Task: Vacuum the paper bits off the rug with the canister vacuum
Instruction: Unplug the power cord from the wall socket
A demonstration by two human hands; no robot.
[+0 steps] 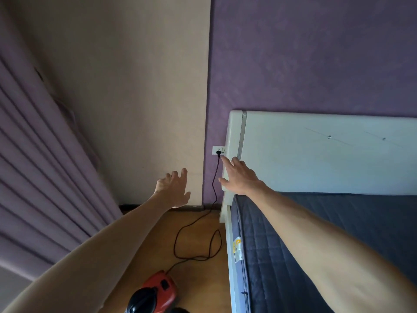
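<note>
The red-and-black canister vacuum (158, 290) sits on the wooden floor (198, 279) beside a grey-quilted bed (270, 267), its black cord (174, 246) looping up to a plug (218, 152) in the wall outlet (214, 148). The left hand (172, 188) hovers, fingers spread and empty. The right hand (240, 177) reaches flat-fingered toward the outlet, by the white headboard (316, 154).

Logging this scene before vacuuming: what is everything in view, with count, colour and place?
red and black canister vacuum: one, red-black, wooden floor, bottom centre
black power cord: one, black, looped on floor, plugged into socket
white wall socket: one, white, purple wall beside headboard
white headboard: one, white, right
dark grey quilted bed cover: one, grey, lower right
purple pleated curtain: one, purple, left
left hand: one, fingers spread, before beige wall
right hand: one, fingers straight, near socket
</note>
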